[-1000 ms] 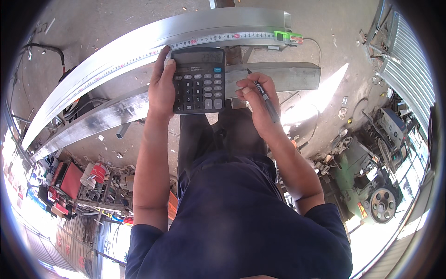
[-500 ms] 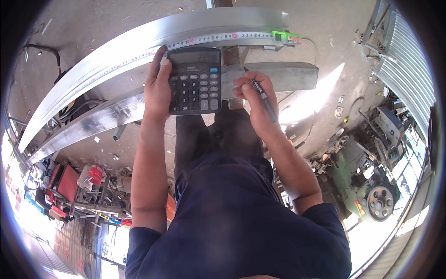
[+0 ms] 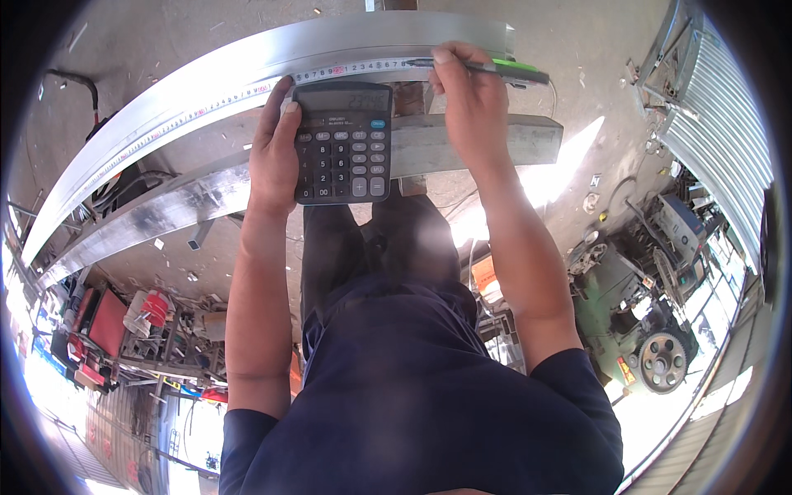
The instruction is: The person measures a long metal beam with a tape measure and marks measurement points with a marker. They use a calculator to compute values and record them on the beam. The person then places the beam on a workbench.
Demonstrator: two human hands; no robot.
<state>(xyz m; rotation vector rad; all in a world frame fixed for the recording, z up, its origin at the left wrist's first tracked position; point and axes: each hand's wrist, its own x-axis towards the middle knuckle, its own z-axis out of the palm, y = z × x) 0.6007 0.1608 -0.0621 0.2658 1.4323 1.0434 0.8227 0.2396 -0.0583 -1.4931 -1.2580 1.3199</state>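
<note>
A black desk calculator (image 3: 334, 169) is in my left hand (image 3: 272, 169), the thumb lying along its left edge. My right hand (image 3: 474, 107) grips a dark marker pen (image 3: 422, 63) between closed fingers. Its tip meets the pulled-out tape measure blade (image 3: 363, 68), beyond the calculator's top right corner. That blade runs along a long silvery metal beam (image 3: 330, 41). Some bright green of the tape measure's case (image 3: 513, 64) shows behind the pen; the rest is covered. A nearer metal bar (image 3: 487, 136) passes behind the calculator.
Corrugated metal sheets (image 3: 718, 124) stand at the right. Below them is a green machine with a spoked wheel (image 3: 662, 361). A cluttered tool rack with a red box (image 3: 111, 322) stands at the lower left. A black cable (image 3: 82, 80) lies at the far left.
My right hand has moved forward from beside the calculator to the tape, turning the marker pen nearly level with its tip at the blade. The left hand and calculator stay almost in place.
</note>
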